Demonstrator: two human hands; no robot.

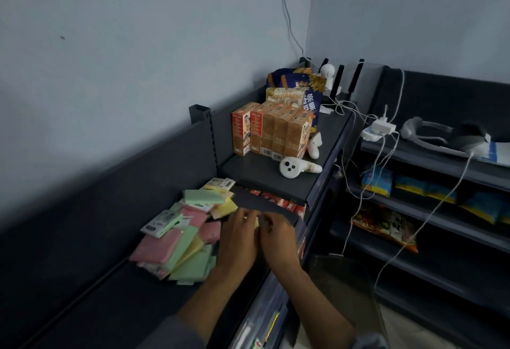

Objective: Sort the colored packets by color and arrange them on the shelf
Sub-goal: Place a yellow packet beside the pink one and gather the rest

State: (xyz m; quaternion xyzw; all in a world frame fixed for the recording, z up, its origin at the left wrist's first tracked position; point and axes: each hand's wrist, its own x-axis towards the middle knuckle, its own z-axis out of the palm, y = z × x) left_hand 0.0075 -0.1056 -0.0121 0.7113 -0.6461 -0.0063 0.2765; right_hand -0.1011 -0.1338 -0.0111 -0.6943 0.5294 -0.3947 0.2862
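A: Both hands are together at the front edge of the shelf (91,288). The left hand (239,241) and right hand (276,234) meet with fingertips curled in on something pale yellow between them.

B: A packet?

A: Looks like one, a sliver of yellow showing between the fingers. Both hands pinch it, though they hide most of it, so I can't tell how many they hold.

B: And the rest?

A: Just left of the grip lies the pile (182,235): pink, green and yellow packets mixed and overlapping, some label-side up. No colour groups yet, by my judgement; this is the early picking stage.

B: What's next?

A: I'd say the yellow one needs a spot of its own on the bare shelf nearer than the pile, then more yellows pulled from the heap. The top ones overlap, so lifting one may drag its neighbours.

B: Beyond the hands?

A: Red packs (278,201) just past the grip, under a higher shelf. Up there, a white controller (295,167), then orange boxes (271,130), snack bags (300,91) behind, and cables at the far corner.
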